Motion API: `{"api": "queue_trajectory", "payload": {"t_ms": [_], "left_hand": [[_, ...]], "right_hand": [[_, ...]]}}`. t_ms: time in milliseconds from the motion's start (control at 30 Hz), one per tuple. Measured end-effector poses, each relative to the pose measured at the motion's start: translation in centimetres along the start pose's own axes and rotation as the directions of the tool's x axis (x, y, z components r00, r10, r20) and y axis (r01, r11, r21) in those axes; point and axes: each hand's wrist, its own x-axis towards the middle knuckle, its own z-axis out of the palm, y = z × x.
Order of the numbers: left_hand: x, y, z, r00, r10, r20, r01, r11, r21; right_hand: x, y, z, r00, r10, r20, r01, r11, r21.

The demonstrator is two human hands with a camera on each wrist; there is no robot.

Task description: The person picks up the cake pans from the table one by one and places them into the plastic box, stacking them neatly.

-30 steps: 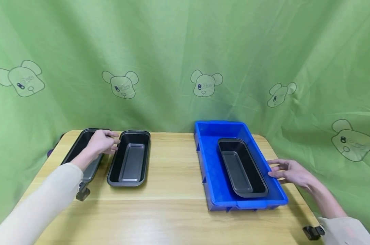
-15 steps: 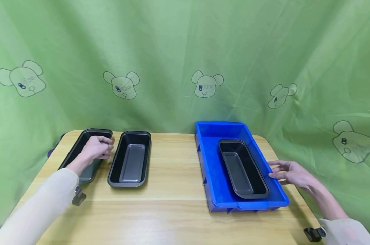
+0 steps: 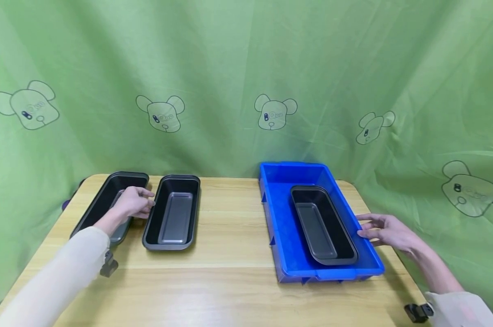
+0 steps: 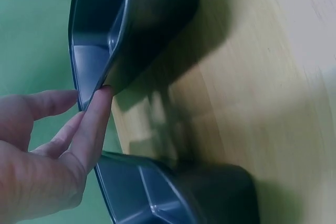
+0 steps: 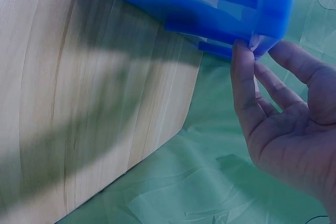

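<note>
While your right hand (image 3: 389, 231) is pinching the blue tray (image 3: 280, 213), your left hand (image 3: 129, 202), fingers (image 4: 93, 121) slightly parted, is touching the left rim of the middle pan (image 3: 177, 218) on the worktop (image 3: 230, 290). You're wanting thumb and fingertips opposed before squeezing.

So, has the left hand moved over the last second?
Yes: in the head view, the left hand has shifted lower in the picture, away from the far edge of the table.

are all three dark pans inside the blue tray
No, only one dark pan lies inside the blue tray, while the middle pan and the left pan are on the table outside it.
</note>
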Motion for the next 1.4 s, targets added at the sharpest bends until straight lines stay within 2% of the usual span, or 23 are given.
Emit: {"api": "queue_trajectory", "payload": {"t_ms": [167, 367, 567, 967, 1167, 1400], "left_hand": [[0.3, 0.1, 0.7, 1.000, -0.008, -0.001, 0.008, 1.000, -0.007], [0.7, 0.2, 1.4, 0.999, -0.021, 0.032, 0.023, 0.998, -0.051], [1.2, 0.3, 1.8, 0.997, -0.038, 0.062, 0.041, 0.998, -0.046], [2.3, 0.2, 1.8, 0.980, -0.061, 0.191, 0.079, 0.993, -0.089], [2.5, 0.4, 2.0, 0.978, -0.082, 0.194, 0.099, 0.992, -0.082], [2.7, 0.4, 2.3, 0.981, -0.069, 0.182, 0.081, 0.995, -0.059]], "right_hand": [[0.0, -0.1, 0.0, 1.000, 0.004, -0.001, -0.004, 1.000, 0.003], [0.0, -0.1, 0.0, 1.000, 0.011, -0.001, -0.011, 1.000, 0.003], [0.0, -0.2, 0.0, 1.000, 0.014, 0.001, -0.014, 1.000, 0.002], [0.0, -0.3, 0.0, 1.000, 0.016, -0.001, -0.016, 1.000, -0.010], [0.1, -0.3, 0.0, 1.000, 0.011, 0.005, -0.011, 1.000, -0.008], [0.1, -0.3, 0.0, 1.000, 0.010, 0.005, -0.010, 1.000, -0.010]]}}
